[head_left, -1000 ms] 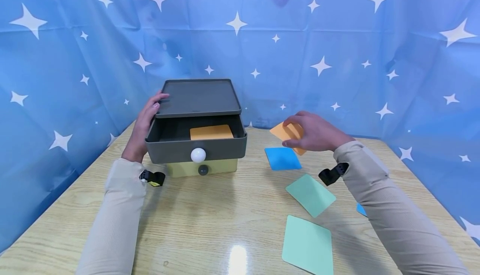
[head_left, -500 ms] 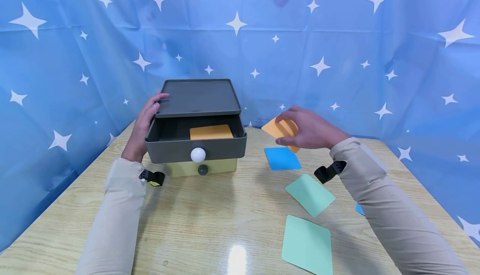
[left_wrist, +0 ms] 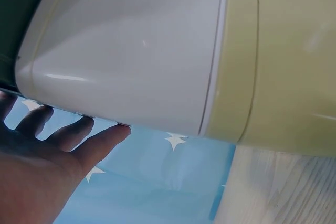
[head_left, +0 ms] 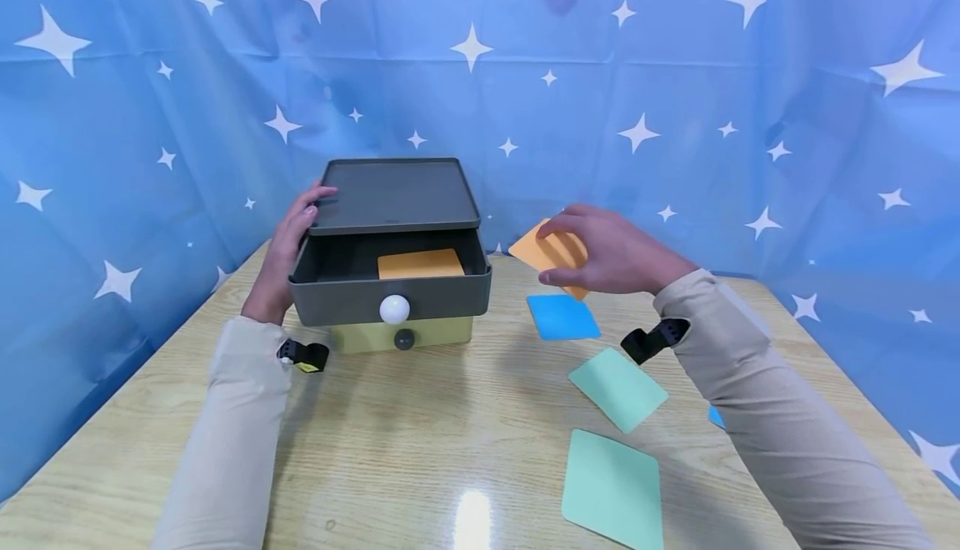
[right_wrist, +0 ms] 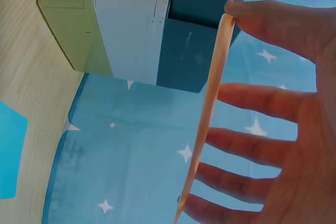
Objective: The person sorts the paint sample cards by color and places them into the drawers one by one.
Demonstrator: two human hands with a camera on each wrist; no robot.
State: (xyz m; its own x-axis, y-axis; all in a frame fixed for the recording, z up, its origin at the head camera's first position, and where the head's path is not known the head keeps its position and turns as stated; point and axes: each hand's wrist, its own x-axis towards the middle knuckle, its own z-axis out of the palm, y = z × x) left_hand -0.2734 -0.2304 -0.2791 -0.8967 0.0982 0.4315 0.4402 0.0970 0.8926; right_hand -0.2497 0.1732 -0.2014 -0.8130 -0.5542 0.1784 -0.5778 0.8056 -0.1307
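A small stacked drawer box (head_left: 401, 193) stands at the left of the table, its dark grey top drawer (head_left: 442, 298) pulled out. A white knob (head_left: 394, 309) is on that drawer's front, and an orange card (head_left: 422, 263) lies inside. My left hand (head_left: 279, 262) rests against the box's left side; in the left wrist view the fingertips touch near the edge of its white layer (left_wrist: 131, 56). To the right of the box, my right hand (head_left: 618, 252) pinches a second orange card (head_left: 531, 250) above the table. The right wrist view shows this card (right_wrist: 208, 103) edge-on between thumb and fingers.
On the table's right side lie a blue card (head_left: 562, 318), a green card (head_left: 618, 389) and a larger green card (head_left: 611, 487). Another blue piece (head_left: 716, 417) shows partly behind my right sleeve. A blue star-patterned cloth (head_left: 480, 100) hangs behind the table.
My right hand has moved left and slightly up with the orange card, closer to the box. The left hand and the drawer have stayed in place.
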